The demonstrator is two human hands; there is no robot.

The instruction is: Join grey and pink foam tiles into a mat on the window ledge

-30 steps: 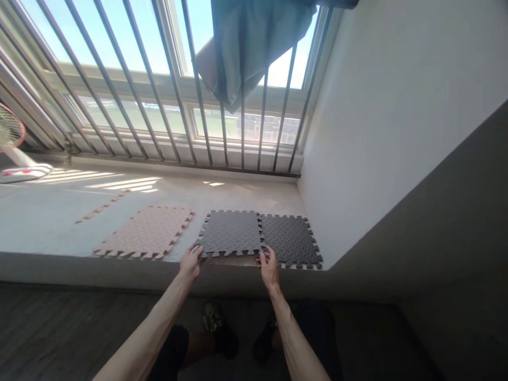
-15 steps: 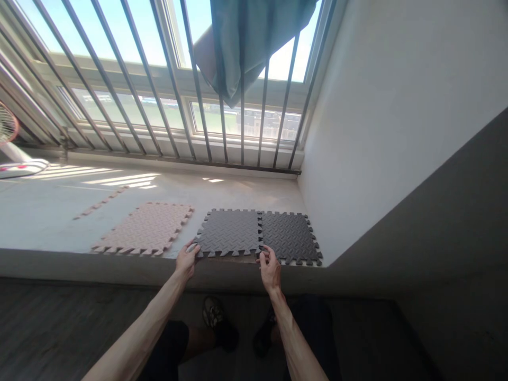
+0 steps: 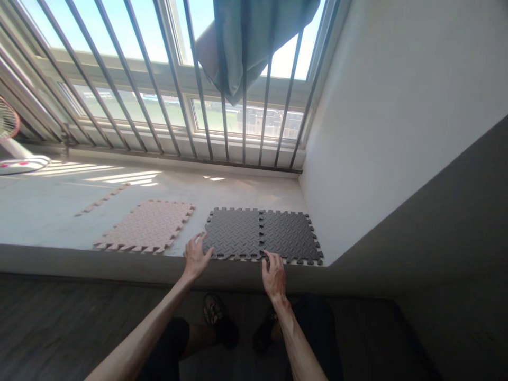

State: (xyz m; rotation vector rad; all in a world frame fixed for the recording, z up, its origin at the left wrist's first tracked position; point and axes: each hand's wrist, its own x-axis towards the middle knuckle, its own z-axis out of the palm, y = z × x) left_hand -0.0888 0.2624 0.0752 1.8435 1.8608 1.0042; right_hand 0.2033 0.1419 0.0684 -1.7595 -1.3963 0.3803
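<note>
Both the left hand (image 3: 195,256) and right hand (image 3: 273,275) rest open-fingered at the near toothed edge of two interlocked, ridged dark foam tiles (image 3: 260,233).

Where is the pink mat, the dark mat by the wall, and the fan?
pink mat (image 3: 148,231), head view, middle of its top face
dark mat by the wall (image 3: 289,237), head view, middle of its top face
fan (image 3: 8,119), head view, round grille at the left edge

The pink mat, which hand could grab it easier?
Probably the left hand: it is open at the left edge of the dark mat, beside the pink mat. The right hand is farther off.
</note>
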